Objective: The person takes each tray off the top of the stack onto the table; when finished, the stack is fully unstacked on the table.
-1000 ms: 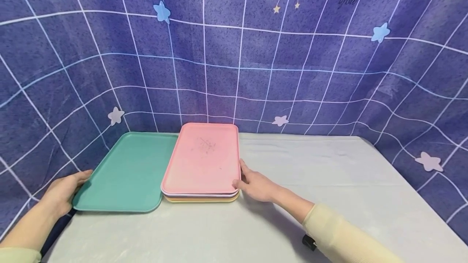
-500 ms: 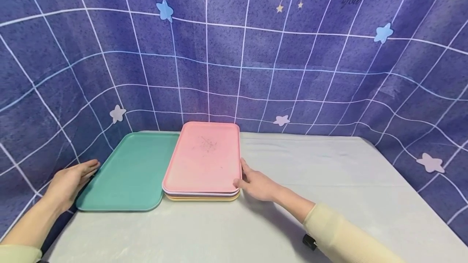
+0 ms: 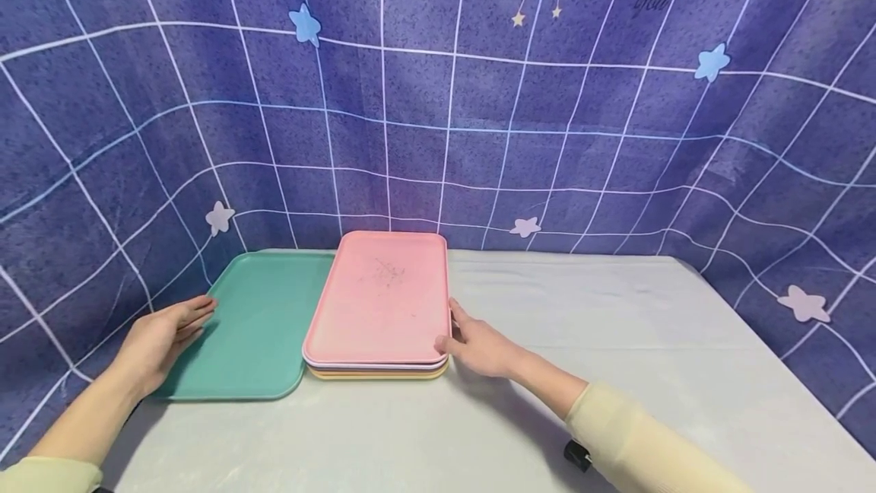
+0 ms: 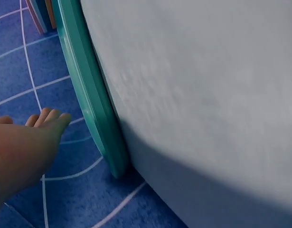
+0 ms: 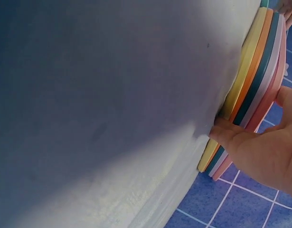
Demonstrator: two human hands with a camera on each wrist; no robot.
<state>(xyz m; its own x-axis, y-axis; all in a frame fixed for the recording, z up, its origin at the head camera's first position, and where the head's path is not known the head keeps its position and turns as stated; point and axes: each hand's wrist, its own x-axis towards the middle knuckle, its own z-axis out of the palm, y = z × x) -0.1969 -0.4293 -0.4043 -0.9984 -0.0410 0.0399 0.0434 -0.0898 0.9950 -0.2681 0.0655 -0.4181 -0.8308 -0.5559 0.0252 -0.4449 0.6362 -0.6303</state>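
Note:
A green tray (image 3: 253,326) lies flat on the table at the left. Over its left edge is my left hand (image 3: 160,337), fingers extended and holding nothing; the left wrist view shows a gap between the hand (image 4: 29,147) and the tray's rim (image 4: 91,104). Right beside the green tray stands a stack of trays with a pink tray (image 3: 383,303) on top; lilac, dark teal, orange and yellow edges (image 5: 240,80) show beneath. My right hand (image 3: 482,345) grips the stack's right side near the front corner, thumb at the pink rim, fingers reaching down to the yellow edge.
A pale cloth (image 3: 582,310) covers the table. Behind and along both sides hangs a blue curtain (image 3: 424,135) with white grid lines and stars. A small black object (image 3: 577,455) shows under the right sleeve (image 3: 636,432).
My left hand has come off the green tray's left edge and moved right and slightly away, over the tray. The right hand and the stack stay put.

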